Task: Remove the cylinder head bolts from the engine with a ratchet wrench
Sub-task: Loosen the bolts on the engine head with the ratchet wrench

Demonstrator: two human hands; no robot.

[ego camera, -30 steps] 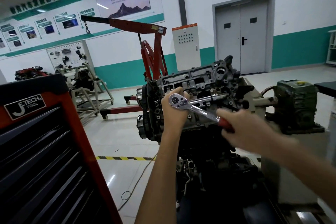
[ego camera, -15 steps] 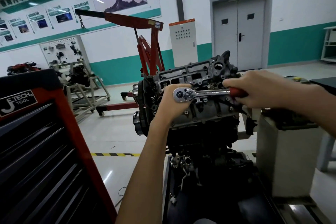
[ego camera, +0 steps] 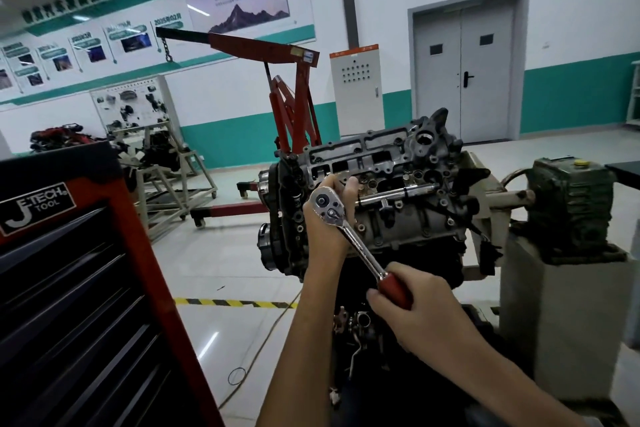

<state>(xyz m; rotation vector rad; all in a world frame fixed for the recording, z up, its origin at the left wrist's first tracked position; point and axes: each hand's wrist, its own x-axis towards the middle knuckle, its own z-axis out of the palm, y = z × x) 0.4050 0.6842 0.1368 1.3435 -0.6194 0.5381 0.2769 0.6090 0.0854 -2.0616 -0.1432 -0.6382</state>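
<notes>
Here, left hand (ego camera: 320,237) curls round the chrome ratchet wrench (ego camera: 358,244), right hand (ego camera: 427,310) grips its red handle.

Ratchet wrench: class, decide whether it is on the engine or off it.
On, apparently: left hand holds the ratchet wrench head at the engine, right hand grips the handle; socket and bolt hidden.

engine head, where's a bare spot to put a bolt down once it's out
The cylinder head is crowded: the left hand, the ratchet wrench and a steel bar lie across it. Bare patches: the tool cabinet top at your left, and the floor between cabinet and engine.
</notes>
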